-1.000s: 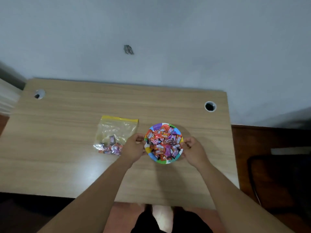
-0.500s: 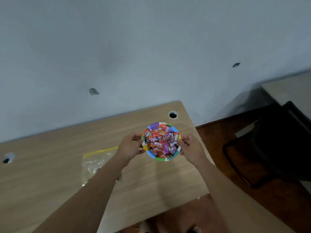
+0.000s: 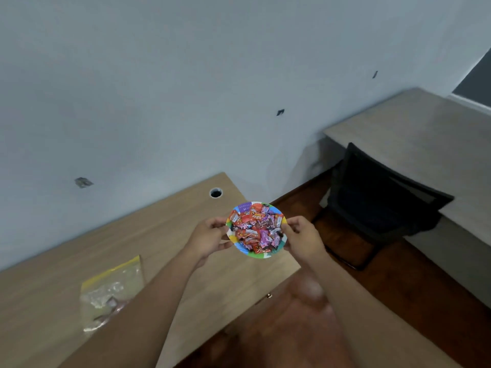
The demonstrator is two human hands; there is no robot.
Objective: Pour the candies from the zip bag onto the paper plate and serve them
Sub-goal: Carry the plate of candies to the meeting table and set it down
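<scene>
The wooden table (image 3: 159, 251) is seen below and to the left of both hands, its near right corner lying under the fingers that carry the load. Beyond the right hand's fingers, well apart, a black chair (image 3: 377, 197) is tucked against a second, paler desk (image 3: 425, 144). On the table, well behind the left wrist and partly hidden by the left forearm, the zip bag (image 3: 111, 290) is left lying flat; it looks almost emptied, with only a few wrapped pieces at its lower end, so the pouring is judged to be done.

The paper plate (image 3: 240, 248) is held in the air between the two hands, clear of the tabletop and roughly level, probably so that nothing slides off while it is carried to be served. It is gripped at opposite edges: the left hand (image 3: 207, 239) is closed on the left rim, thumb on top and fingers curled beneath, and the right hand (image 3: 303, 239) is closed on the right rim in the same pinch. A two-sided hold is likely chosen because a thin plate would bend under a heaped load.

The plate is small and round, its rim banded in bright colours. The candies (image 3: 256, 229) are piled across it between the two sets of fingertips, in red, orange, purple and pink wrappers.
</scene>
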